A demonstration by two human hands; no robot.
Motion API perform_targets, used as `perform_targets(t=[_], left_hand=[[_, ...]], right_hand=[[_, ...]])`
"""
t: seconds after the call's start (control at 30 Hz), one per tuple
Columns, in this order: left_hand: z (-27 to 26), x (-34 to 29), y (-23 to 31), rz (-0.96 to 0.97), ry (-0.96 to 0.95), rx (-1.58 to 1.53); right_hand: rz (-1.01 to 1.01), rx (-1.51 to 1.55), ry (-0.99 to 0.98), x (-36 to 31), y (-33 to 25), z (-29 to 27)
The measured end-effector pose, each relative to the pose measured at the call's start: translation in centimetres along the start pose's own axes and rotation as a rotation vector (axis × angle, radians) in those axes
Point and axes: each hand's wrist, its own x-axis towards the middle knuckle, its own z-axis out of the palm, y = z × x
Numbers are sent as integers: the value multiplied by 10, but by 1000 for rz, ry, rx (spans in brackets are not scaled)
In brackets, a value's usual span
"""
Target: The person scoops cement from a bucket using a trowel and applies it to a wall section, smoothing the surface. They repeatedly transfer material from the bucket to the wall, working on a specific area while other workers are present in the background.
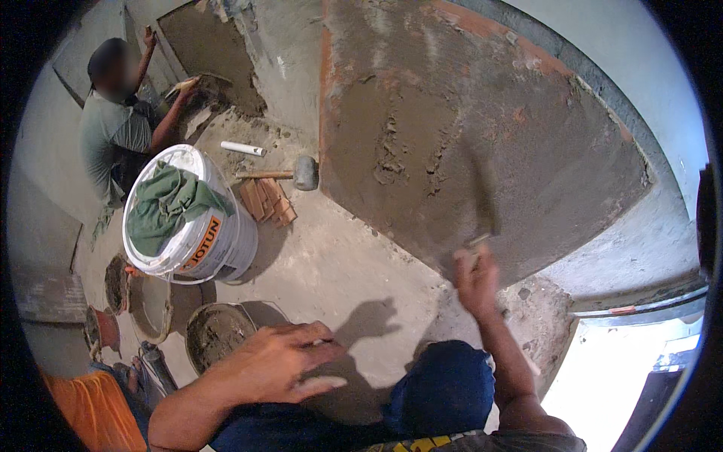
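My right hand (476, 280) grips the handle of a trowel (486, 200); its long blade is smeared by motion and lies at the wall panel (557, 173). Wet grey mortar (410, 143) covers part of that panel, with rough ridges near its left side. My left hand (294, 365) holds nothing, fingers apart, in the air beside a round bucket (218, 335) of grey mortar. My forearm hides part of that bucket.
A white bucket (235, 245) with a green cloth (172, 207) on top stands at left. Beyond it lie a rubber mallet (305, 173), reddish tile pieces (269, 202) and a white pipe (243, 148). A co-worker (124, 124) works at the far-left wall; someone in orange (98, 410) is at near left.
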Motion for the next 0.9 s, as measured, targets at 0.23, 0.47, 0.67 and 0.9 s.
perform_targets(t=[0.23, 0.47, 0.67, 0.9], left_hand=[[14, 12, -33, -215, -186, -81], [23, -1, -41, -277, -219, -87], [35, -7, -56, -302, -254, -74], [42, -4, -62, -300, -305, -105]], right_hand=[[2, 72, -263, 9, 23, 156], [14, 125, -46, 30, -28, 82], [88, 171, -151, 38, -29, 3], [293, 376, -132, 40, -41, -98]])
